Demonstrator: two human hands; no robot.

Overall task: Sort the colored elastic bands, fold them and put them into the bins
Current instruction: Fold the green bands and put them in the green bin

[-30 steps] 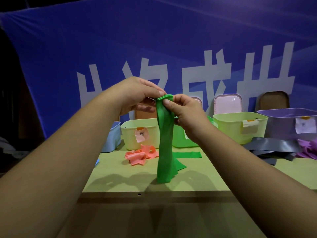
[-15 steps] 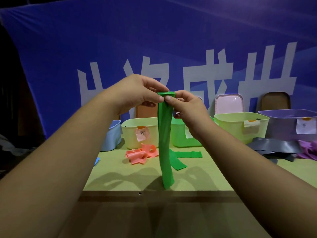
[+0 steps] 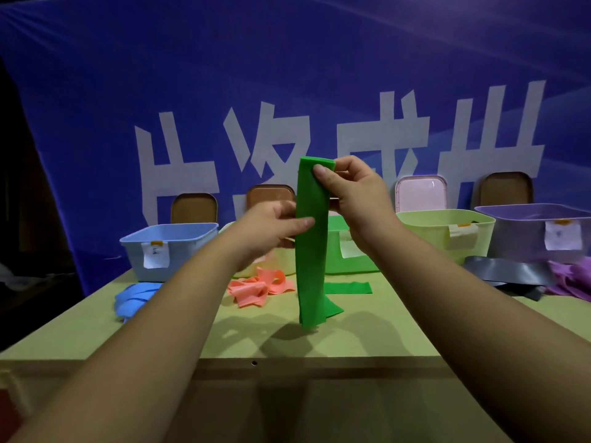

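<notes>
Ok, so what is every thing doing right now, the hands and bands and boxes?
Green band, folded over, hanging down.
Right hand, pinching its top fold.
Left hand, holding its middle.
Pink bands, crumpled heap.
Blue bands, loose heap.
Grey bands, lying loose.
Purple bands, crumpled heap.
Blue bin, open.

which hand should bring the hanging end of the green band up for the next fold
Left, probably. The left hand grips partway down the green band, nearer the hanging end, while the right hand pinches its top fold.

Folded green band [image 3: 311,251] in right hand [image 3: 355,193]
</notes>
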